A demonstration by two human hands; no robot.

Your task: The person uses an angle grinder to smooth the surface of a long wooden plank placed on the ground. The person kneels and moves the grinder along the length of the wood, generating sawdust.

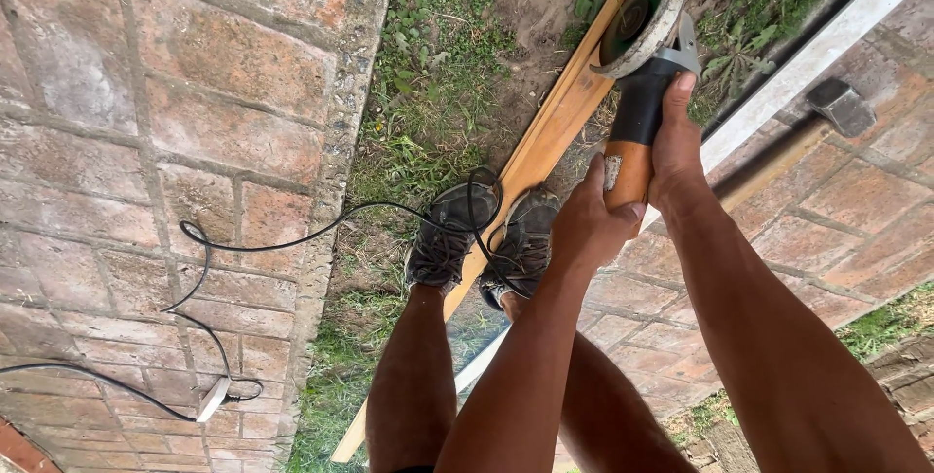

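Note:
An angle grinder with an orange and black body and a grey disc guard hangs over a long wooden plank. My left hand grips the orange rear of the body. My right hand wraps the black neck nearer the disc, thumb pointing toward the guard. The disc sits just above the plank's far part; I cannot tell whether it touches the wood. My two grey shoes stand on either side of the plank.
The grinder's black cable loops over the shoes and runs left across brick paving to a white plug. A sledgehammer lies on the bricks at right, beside a long white bar. Grass and bare soil surround the plank.

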